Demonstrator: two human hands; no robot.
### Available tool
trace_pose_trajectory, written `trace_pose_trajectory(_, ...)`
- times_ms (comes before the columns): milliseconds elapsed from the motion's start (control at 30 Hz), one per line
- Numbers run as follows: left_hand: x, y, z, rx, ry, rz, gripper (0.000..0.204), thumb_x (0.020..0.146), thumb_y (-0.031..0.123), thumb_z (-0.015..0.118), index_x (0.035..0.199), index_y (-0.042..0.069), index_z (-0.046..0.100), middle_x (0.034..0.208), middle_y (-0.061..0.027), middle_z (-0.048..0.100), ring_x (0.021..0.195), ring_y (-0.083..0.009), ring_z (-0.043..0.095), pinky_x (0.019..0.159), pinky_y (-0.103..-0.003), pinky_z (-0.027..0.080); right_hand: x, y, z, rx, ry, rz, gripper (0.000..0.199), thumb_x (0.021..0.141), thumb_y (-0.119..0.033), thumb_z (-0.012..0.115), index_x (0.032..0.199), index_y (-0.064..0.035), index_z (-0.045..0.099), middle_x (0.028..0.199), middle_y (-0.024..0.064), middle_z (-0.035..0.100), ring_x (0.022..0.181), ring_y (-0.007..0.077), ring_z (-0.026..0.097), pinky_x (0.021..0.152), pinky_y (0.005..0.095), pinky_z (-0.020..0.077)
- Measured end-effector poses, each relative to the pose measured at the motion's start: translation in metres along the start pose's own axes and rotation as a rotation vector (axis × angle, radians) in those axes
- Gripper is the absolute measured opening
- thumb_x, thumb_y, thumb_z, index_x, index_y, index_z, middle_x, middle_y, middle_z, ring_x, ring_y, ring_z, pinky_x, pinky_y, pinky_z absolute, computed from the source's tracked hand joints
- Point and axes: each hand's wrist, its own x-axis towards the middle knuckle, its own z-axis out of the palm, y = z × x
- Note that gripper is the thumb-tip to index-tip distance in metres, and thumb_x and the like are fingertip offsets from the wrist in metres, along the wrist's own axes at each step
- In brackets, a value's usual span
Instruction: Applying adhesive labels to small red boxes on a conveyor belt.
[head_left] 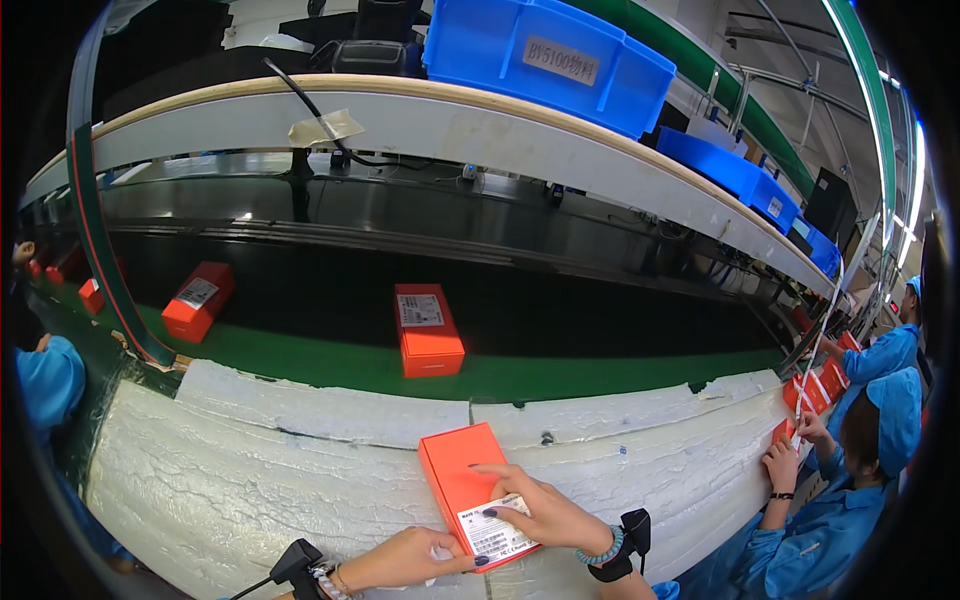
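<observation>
A flat red box (455, 455) lies on the padded white bench in front of me, turned slightly. A white printed label (487, 540) is on its near end. My left hand (415, 558) is closed at the box's near left corner, a fingertip on the label's lower edge. Across the near right part of the box lies my right hand (548, 512), its thumb on the label and its index finger stretched over the red top. The right hand's fingers are apart; its other fingers are partly hidden. Both wrists wear bracelets and dark straps.
Beyond the padded bench (300, 450) runs a green conveyor belt (310, 350) carrying labelled red boxes (430, 335). A shelf (470, 130) above it holds blue bins (550, 65). To the right, a co-worker in blue (810, 500) handles red boxes; a blue sleeve (50, 380) shows at left.
</observation>
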Motion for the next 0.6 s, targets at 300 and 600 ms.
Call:
trace_pose_trajectory(300, 0.007, -0.014, 0.004, -0.050, 0.001, -0.024, 0.035, 0.088, 0.045, 0.062, 0.085, 0.011, 0.072, 0.056, 0.0008, 0.056, 0.051, -0.0078, 0.050, 0.053, -0.023, 0.041, 0.000, -0.001, -0.001, -0.008, -0.006, 0.017, 0.054, 0.089, -0.006, 0.055, 0.140, -0.0098, 0.036, 0.090, 0.0099, 0.056, 0.085, 0.0229, 0.058, 0.078, 0.0326, 0.0463)
trace_pose_trajectory(600, 0.012, -0.027, 0.010, -0.085, 0.032, 0.080, 0.035, 0.088, 0.045, 0.062, 0.085, 0.011, 0.071, 0.058, 0.0001, 0.056, 0.053, -0.0084, 0.051, 0.055, -0.023, 0.042, -0.001, 0.004, 0.002, -0.074, 0.044, -0.051, 0.047, 0.089, -0.008, 0.055, 0.134, -0.0093, 0.043, 0.089, 0.0086, 0.058, 0.085, 0.0210, 0.060, 0.077, 0.0324, 0.0478)
